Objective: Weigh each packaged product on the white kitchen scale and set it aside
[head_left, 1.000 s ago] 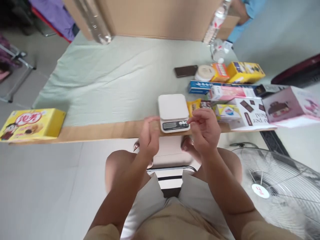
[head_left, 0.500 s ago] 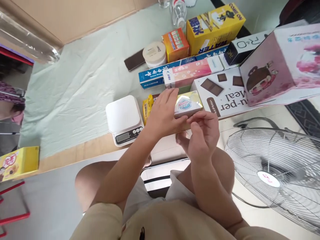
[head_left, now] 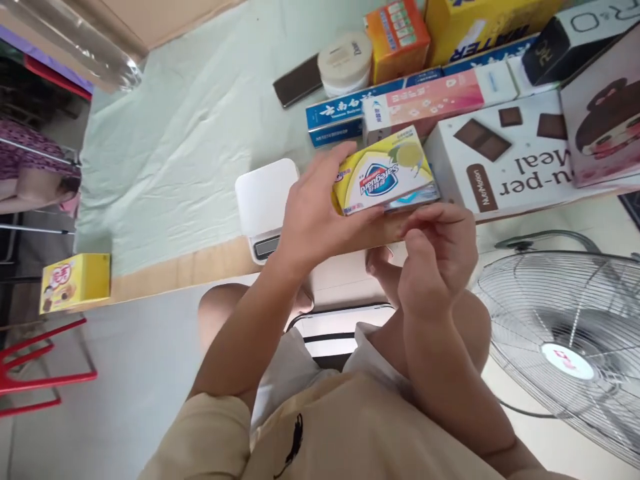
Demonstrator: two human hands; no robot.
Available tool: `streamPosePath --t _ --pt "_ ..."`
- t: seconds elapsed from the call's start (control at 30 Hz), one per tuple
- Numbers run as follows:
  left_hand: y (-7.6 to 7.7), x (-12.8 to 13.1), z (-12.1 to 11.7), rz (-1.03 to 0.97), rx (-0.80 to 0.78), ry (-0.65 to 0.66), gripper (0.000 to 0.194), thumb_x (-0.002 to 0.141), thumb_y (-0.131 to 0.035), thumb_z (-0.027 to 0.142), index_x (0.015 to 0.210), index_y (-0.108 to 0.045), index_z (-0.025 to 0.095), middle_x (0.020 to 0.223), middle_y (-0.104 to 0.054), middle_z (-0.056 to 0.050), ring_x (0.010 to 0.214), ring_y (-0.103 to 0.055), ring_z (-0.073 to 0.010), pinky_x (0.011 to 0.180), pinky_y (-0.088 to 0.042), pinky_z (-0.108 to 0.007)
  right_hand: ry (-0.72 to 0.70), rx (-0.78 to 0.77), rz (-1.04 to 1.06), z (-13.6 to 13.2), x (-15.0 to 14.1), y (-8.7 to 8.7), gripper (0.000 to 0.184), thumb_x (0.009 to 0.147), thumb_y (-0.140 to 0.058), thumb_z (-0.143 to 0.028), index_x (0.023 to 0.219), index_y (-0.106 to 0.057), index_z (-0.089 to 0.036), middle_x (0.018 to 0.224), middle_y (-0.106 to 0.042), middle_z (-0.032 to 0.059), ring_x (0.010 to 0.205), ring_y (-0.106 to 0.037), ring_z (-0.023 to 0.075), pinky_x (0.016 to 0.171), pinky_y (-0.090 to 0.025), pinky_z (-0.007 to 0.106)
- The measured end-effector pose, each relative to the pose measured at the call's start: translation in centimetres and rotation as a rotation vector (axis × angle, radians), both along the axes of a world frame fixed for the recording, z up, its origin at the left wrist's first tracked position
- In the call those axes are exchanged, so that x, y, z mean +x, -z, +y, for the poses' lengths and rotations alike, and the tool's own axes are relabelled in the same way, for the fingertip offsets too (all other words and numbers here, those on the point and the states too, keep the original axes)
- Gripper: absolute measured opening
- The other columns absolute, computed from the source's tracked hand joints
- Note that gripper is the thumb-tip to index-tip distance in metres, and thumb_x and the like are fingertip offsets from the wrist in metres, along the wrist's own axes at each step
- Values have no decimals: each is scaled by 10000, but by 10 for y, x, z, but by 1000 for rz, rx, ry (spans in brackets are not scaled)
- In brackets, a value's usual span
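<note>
My left hand (head_left: pixel 317 210) grips the left end of a yellow and white Safeguard soap box (head_left: pixel 383 175), thumb along its near edge and fingers behind it. The printed top of the box faces up, and it is held over the table's near edge. Just right of and below the box is my right hand (head_left: pixel 440 257), its fingers curled and pressed together near the box's lower corner. Whether anything is pinched in them cannot be made out. Partly hidden behind my left hand, a white kitchen scale (head_left: pixel 265 197) sits on the table.
Right of the soap stands a white NutriMotion box (head_left: pixel 500 157). Behind are a pink toothpaste box (head_left: pixel 435 97), a blue box (head_left: pixel 333 120), a cream jar (head_left: pixel 345 63) and an orange box (head_left: pixel 397 37). A fan (head_left: pixel 570 360) stands on the floor, right; a yellow box (head_left: pixel 95 280) sits at the left corner.
My left hand has closed round the soap box and lifted it, so more of its top shows. My right hand stays close by with curled fingers. The view has shifted.
</note>
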State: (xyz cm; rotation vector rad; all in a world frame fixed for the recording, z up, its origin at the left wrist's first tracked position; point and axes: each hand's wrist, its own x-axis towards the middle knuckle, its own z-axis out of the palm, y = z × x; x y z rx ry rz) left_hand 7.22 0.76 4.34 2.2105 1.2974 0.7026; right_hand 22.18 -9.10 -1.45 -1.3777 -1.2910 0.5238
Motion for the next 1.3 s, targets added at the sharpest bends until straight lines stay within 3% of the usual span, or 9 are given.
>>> streamPosePath --t 0.1,0.23,0.33,0.5,0.6,0.67,0.83,1.13,1.3 --pt "-12 -48 -6 -10 0 -38 757 823 -849 542 1468 -540 293 1524 -632 -76 1421 -613 -337 1218 -511 -466 125 114 83 8 -24 -8 168 1023 -491 -379 1150 -578 -311 968 -582 79 831 -644 246 776 -571 464" --pt "-2 -109 -1 10 -50 -129 761 777 -872 413 1459 -576 250 1504 -662 -80 1372 -650 -324 1191 -533 -443 15 89 59 20 -53 -15 99 989 -554 -331 1065 -602 -290 945 -626 67 818 -655 229 747 -573 435" --pt "13 -133 6 1 -118 -202 797 742 -878 369 1469 -582 226 1501 -668 -80 1366 -651 -328 1188 -534 -450 -127 36 -108 40 -70 -28 128 953 -579 -279 1075 -617 -268 989 -677 55 867 -679 209 782 -592 412" --pt "26 -145 15 -54 -226 -166 842 779 -844 388 1532 -524 190 1569 -611 -113 1440 -594 -335 1235 -482 -461 -240 95 -361 83 -91 -49 162 894 -609 -233 1053 -640 -238 999 -712 32 834 -667 163 778 -572 361" --pt "35 -160 15 -206 -178 -108 932 838 -788 555 1615 -384 236 1691 -470 -127 1585 -438 -340 1296 -408 -477 -140 116 -349 93 -96 -43 159 918 -576 -251 1068 -630 -244 989 -685 35 882 -662 179 812 -557 378" --pt "46 -173 12 -338 -97 -166 909 916 -649 687 1636 -316 244 1713 -426 -150 1633 -360 -332 1325 -357 -494 -58 90 -340 93 -98 -34 152 922 -564 -268 1061 -620 -242 978 -669 43 881 -653 197 813 -546 403" --pt "66 -198 2 -433 -18 -274 843 977 -428 786 1600 -348 224 1609 -525 -185 1567 -454 -317 1326 -348 -522 -130 55 -461 92 -103 -26 213 887 -589 -243 1099 -611 -249 1105 -698 109 1064 -678 289 936 -561 506" --pt "63 -188 4 -402 -129 -290 612 1051 -378 612 1534 -436 241 1562 -575 -143 1507 -524 -269 1270 -436 -467 -331 -55 -638 97 -115 -27 471 821 -603 -246 1292 -586 -257 1533 -582 162 1472 -534 374 1165 -463 606" --pt "54 -192 0 -410 -112 -312 600 1072 -300 590 1519 -455 222 1540 -592 -145 1500 -532 -249 1271 -432 -451 -455 -83 -712 103 -109 -29 507 779 -616 -220 1281 -650 -280 1453 -656 109 1425 -562 373 1193 -419 620"
